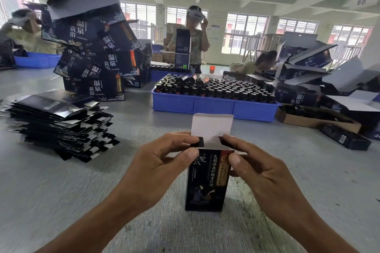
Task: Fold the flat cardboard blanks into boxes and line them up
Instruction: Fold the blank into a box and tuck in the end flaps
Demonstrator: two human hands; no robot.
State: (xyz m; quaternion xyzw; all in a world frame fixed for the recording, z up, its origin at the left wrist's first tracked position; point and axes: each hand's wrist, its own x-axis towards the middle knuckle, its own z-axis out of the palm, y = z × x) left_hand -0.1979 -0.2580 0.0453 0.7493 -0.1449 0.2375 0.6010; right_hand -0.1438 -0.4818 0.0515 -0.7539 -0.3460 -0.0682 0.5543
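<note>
A small black printed box (206, 187) stands upright in front of me on the grey table (61, 191). Its white top flap (211, 124) sticks up open. My left hand (156, 166) pinches the box's upper left corner, thumb on the front and fingers on a folded side flap. My right hand (261, 172) pinches the upper right corner the same way. A tall pile of flat black blanks (59, 123) lies to the left on the table.
A blue crate (213, 104) full of dark bottles sits behind the box. Large dark cartons (96, 51) are stacked at the back left, more open cartons (312, 68) at the right. A brown cardboard tray (316, 119) lies right. Several people work across the table.
</note>
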